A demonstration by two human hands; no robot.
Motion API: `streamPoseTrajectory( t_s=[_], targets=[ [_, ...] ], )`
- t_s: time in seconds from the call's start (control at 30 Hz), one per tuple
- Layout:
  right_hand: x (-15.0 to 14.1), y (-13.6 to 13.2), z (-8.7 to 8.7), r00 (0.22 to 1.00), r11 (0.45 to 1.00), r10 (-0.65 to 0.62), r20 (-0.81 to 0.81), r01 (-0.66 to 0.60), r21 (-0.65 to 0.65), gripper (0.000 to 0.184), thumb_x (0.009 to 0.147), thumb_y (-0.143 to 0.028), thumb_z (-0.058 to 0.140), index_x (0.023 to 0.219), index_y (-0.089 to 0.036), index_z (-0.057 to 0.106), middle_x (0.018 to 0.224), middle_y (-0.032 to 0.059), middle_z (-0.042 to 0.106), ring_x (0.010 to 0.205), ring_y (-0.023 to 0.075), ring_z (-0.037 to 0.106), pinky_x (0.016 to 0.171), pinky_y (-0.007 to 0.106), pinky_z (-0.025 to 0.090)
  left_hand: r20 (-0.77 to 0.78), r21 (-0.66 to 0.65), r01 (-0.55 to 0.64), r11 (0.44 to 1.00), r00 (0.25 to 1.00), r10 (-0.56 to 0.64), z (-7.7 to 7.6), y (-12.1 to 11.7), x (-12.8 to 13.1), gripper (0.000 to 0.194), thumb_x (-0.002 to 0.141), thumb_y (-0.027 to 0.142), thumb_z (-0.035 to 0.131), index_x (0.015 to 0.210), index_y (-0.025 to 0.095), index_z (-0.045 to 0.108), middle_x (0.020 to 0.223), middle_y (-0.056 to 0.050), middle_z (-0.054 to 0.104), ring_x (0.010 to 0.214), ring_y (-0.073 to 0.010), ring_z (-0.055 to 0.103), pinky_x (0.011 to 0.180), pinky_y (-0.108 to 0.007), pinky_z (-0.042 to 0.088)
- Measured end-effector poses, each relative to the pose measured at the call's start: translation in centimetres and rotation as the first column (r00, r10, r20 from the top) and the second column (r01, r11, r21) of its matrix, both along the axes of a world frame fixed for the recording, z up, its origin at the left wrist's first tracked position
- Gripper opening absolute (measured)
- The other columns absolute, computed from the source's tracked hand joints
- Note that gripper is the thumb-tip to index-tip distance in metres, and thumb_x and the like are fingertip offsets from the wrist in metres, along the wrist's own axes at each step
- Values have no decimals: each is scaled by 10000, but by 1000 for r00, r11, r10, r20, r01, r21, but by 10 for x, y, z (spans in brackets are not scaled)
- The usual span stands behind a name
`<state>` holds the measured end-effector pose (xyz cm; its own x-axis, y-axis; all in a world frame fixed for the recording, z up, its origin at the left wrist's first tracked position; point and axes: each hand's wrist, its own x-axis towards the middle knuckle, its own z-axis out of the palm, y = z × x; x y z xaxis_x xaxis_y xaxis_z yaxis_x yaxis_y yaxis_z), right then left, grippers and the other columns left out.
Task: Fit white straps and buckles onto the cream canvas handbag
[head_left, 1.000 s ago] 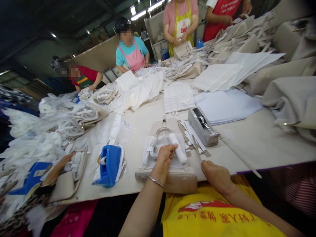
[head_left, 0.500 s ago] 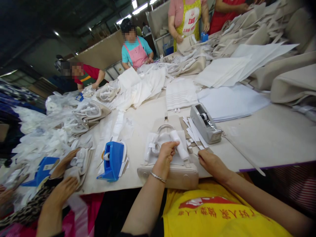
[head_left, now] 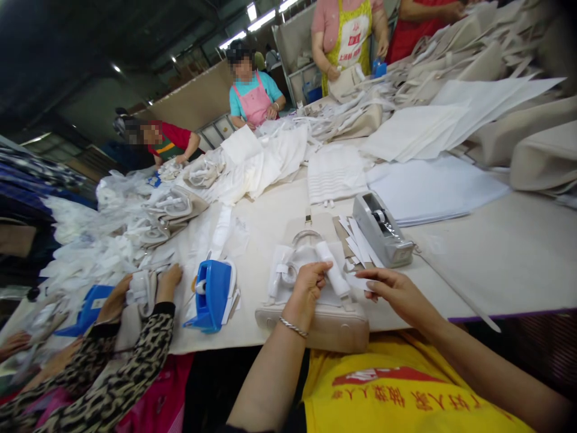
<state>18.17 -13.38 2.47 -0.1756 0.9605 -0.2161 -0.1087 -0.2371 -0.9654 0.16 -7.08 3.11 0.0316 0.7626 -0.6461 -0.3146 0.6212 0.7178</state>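
Note:
A beige handbag [head_left: 315,319] lies flat at the table's near edge. Its handle [head_left: 331,273] is wrapped in white paper. My left hand [head_left: 310,282] is closed around that wrapped handle, a bracelet on the wrist. My right hand [head_left: 395,288] hovers just right of the bag with fingers apart, fingertips at a white paper strip [head_left: 358,282]. More white strips [head_left: 356,243] lie fanned out beyond it, next to a grey tape dispenser [head_left: 383,231].
A blue tape dispenser [head_left: 210,294] stands left of the bag. A co-worker's hands in a leopard-print sleeve [head_left: 135,337] work at a bag on the left. Piles of white wrapping, paper sheets [head_left: 433,186] and beige bags cover the far table; several people stand there.
My right hand has lifted from the table edge and moved forward to the paper strips. The co-worker's hands on the left came into view and reached onto their bag.

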Motion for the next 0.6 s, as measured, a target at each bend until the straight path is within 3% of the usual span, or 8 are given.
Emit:
streamPoseTrajectory(
  t_s=[0.1,0.2,0.3,0.4,0.5,0.6],
  targets=[
    [-22,14,6,984,986,166,-71,-163,36,355,769,-408,501,967,-121,570,897,77,588,691,141,557,625,277,453,25,-57,-10,998,1000,11,2,0,-1,309,493,142,664,474,167,357,354,94,264,331,-4,170,331,-172,89],
    [-31,28,2,967,974,226,-121,-224,33,414,814,-446,399,965,-91,549,795,74,577,628,135,545,569,273,447,48,-106,-15,994,999,20,2,0,-4,321,516,151,657,470,176,340,342,94,258,323,-10,181,323,-167,130],
    [-31,33,-6,973,948,205,108,-225,223,260,782,-314,468,960,-143,550,842,52,550,666,131,524,598,271,441,63,-126,-23,992,998,32,1,1,-6,311,518,135,661,493,170,352,350,101,255,325,-7,189,321,-153,130],
    [-33,27,-11,920,871,66,387,-243,428,199,758,-172,478,945,-188,543,942,43,518,721,125,509,682,276,429,59,-139,-27,990,998,36,2,1,-7,295,512,108,655,513,164,366,358,106,251,330,0,183,317,-141,103],
    [-37,18,-10,798,856,-92,596,-243,457,273,758,-154,509,1028,-187,485,993,49,507,799,147,515,694,269,419,32,-144,-29,989,999,34,5,1,-6,294,516,109,646,507,163,357,362,102,251,336,2,183,313,-136,107],
    [-34,14,1,567,846,-181,803,-327,422,150,761,-236,557,901,-185,548,880,44,540,796,190,509,636,276,395,-43,-143,-46,989,998,40,9,0,-5,315,513,128,663,499,165,350,375,100,248,344,0,197,315,-137,131]
  ],
)
